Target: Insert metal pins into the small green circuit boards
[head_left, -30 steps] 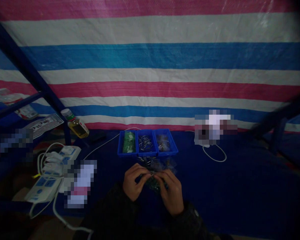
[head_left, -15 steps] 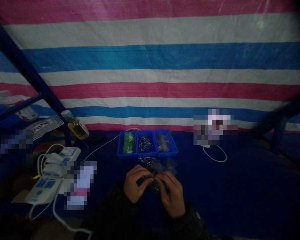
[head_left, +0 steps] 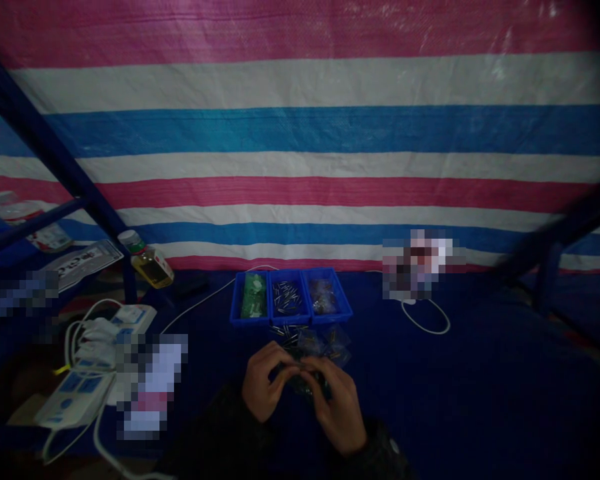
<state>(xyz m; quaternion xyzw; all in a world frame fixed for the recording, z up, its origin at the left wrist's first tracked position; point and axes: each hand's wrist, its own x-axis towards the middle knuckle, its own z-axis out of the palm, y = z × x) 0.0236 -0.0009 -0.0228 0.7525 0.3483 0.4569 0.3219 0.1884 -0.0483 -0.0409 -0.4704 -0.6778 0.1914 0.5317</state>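
My left hand (head_left: 267, 381) and my right hand (head_left: 336, 403) meet just in front of the trays, thumbs and fingers pinched together. Whatever small piece sits between the fingertips is too dark and tiny to make out. Below and behind the fingers lies a dark greenish heap of small parts (head_left: 301, 385), partly hidden. Several thin metal pins (head_left: 286, 331) are loose just beyond my hands. Beside them are small clear plastic bags (head_left: 311, 342). A blue three-part tray (head_left: 291, 321) holds green packets (head_left: 253, 297) at left, metal pins (head_left: 286, 297) in the middle and clear bags (head_left: 324, 295) at right.
At left lie a white power strip (head_left: 75, 393) with plugs and cables, and a blurred-out flat object (head_left: 155, 387). A bottle of yellow liquid (head_left: 151, 265) stands by the blue metal frame (head_left: 87, 193). Striped sheeting (head_left: 300, 130) hangs behind. A white cable (head_left: 433, 331) loops at right.
The camera view has tilted slightly, so the scene sits a little lower. My hands stay pinched together, with the fingers and wrists slightly turned.
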